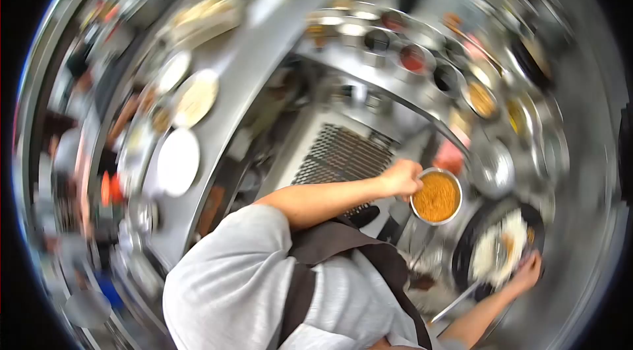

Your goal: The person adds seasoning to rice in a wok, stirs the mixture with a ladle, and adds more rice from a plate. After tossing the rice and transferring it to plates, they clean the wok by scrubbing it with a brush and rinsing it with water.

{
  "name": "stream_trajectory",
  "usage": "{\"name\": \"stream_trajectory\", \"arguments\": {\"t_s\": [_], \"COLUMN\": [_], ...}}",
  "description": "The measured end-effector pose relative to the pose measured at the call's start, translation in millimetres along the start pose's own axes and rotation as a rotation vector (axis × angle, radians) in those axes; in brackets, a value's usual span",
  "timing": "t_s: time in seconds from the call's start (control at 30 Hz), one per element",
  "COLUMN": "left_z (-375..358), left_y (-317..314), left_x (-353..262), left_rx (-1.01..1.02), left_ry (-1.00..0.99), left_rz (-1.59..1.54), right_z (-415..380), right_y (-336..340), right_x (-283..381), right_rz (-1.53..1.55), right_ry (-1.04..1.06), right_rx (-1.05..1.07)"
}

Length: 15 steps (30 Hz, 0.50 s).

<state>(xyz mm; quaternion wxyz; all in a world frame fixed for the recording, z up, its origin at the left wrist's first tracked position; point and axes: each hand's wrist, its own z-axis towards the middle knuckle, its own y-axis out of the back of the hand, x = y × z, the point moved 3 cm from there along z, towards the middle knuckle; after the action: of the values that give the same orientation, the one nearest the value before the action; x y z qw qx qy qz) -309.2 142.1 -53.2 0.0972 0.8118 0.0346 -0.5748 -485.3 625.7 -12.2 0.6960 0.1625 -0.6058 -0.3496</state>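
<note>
My left hand (401, 178) is closed on the rim side of a round metal container (457, 186) filled with orange-brown food (435, 197), held left of the wok. My right hand (525, 275) is at the lower right of the dark wok (464, 244), its fingers curled; blur hides what they grip. White food (514, 231), perhaps rice, lies in the wok. A long-handled metal ladle (464, 300) rests with its head in that food, its handle pointing down-left, apart from my right hand.
Metal containers, one with red contents (413, 58), line the shelf ahead. A steel bowl (493, 167) sits beyond the wok. On the left counter (231, 96) lie white plates (178, 161). A perforated mat (343, 155) covers the floor. Other people (69, 152) are blurred at far left.
</note>
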Motion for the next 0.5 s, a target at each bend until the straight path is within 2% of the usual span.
{"name": "stream_trajectory", "arguments": {"t_s": [0.1,0.17,0.23,0.3,0.37,0.43,0.5], "left_z": [-48,-83,-129,-172,-218,-252,-290], "left_y": [67,105,141,171,199,221,242], "left_x": [34,41,60,80,93,119,146], "left_rx": [-0.214,-0.358,-0.524,-0.661,-0.767,-0.847,-1.070], "left_ry": [-0.017,-0.034,0.005,-0.003,0.021,0.071,-0.011], "left_rz": [0.089,0.103,0.131,0.144,0.086,0.055,0.253], "right_z": [-45,-99,-175,-254,-328,-409,-479], "right_y": [-90,-150,-194,-221,-258,-277,-316], "right_x": [102,178,257,335,390,436,450], "right_rz": [0.450,0.622,0.621,0.462,0.337,0.320,0.231], "right_ry": [0.162,0.263,0.294,0.377,0.952,1.142,1.397], "right_rx": [0.288,0.582,0.849,1.128,1.267,1.422,1.454]}}
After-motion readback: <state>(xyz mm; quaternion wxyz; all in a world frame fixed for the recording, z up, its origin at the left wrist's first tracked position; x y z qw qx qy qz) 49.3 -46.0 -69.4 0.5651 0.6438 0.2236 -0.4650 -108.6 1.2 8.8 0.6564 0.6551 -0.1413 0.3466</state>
